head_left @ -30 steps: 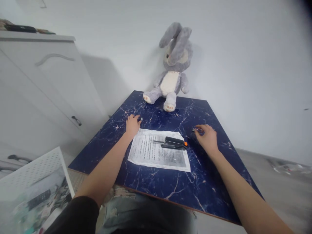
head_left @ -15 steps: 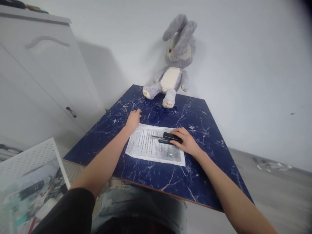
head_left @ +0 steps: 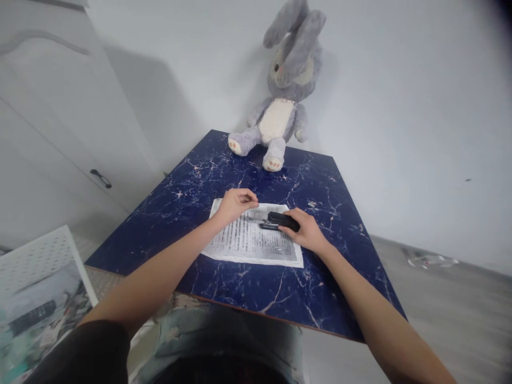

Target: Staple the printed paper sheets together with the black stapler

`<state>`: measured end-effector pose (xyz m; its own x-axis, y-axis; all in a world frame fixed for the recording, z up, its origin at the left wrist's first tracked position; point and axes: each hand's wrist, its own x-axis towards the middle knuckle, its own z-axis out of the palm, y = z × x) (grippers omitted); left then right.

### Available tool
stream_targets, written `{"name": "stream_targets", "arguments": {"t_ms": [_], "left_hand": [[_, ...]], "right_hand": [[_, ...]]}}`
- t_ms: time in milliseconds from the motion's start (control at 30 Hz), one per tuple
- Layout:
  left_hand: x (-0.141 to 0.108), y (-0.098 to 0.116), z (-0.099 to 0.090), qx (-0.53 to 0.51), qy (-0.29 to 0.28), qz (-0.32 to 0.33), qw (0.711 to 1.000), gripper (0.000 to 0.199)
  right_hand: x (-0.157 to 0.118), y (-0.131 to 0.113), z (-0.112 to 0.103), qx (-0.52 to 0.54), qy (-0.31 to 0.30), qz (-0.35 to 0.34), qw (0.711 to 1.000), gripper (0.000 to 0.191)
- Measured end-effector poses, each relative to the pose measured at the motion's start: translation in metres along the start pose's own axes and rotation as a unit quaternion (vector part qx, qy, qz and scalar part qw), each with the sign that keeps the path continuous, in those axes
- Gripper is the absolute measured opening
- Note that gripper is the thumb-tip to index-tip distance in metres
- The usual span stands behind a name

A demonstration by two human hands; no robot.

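A black stapler (head_left: 283,220) is held in my right hand (head_left: 306,229), fingers over its top and thumb along its lower side. Its jaws are apart, and a thin metallic strip pokes out from its left end. Below it lies a white printed sheet of paper (head_left: 248,248) covered in rows of text. My left hand (head_left: 239,204) hovers at the sheet's upper edge, left of the stapler. Thumb and fingertips there are brought together in a pinch; anything between them is too small to make out.
The sheet rests on a dark blue marbled table (head_left: 172,218). A grey plush rabbit (head_left: 280,117) sits at the table's back against the wall. White cabinets (head_left: 60,122) stand to the left, with a white perforated bin (head_left: 76,261) of assorted items below them.
My left hand has come right from the table beside the sheet to above its upper edge, fingers now pinched. My right hand keeps the stapler in about the same place. The view has shifted slightly.
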<state>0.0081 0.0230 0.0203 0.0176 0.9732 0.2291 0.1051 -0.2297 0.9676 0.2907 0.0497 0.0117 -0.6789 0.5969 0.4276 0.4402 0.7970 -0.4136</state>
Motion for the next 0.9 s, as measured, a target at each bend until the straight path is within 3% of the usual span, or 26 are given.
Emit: {"name": "stream_targets", "arguments": {"t_ms": [167, 433, 667, 900], "left_hand": [[-0.002, -0.003, 0.003, 0.033, -0.003, 0.011, 0.999, 0.018], [-0.001, -0.007, 0.012, 0.147, -0.092, 0.155, 0.973, 0.006], [-0.002, -0.002, 0.011, 0.172, -0.148, 0.148, 0.963, 0.007], [0.000, -0.001, 0.008, 0.188, -0.158, 0.139, 0.959, 0.005]], "right_hand": [[-0.002, 0.012, -0.001, -0.008, 0.030, 0.035, 0.999, 0.024], [0.000, 0.013, 0.000, -0.013, 0.028, 0.032, 0.999, 0.024], [0.000, 0.014, 0.000, -0.008, 0.023, 0.033, 0.999, 0.023], [-0.001, 0.015, 0.001, -0.002, 0.019, 0.033, 0.999, 0.024]]}}
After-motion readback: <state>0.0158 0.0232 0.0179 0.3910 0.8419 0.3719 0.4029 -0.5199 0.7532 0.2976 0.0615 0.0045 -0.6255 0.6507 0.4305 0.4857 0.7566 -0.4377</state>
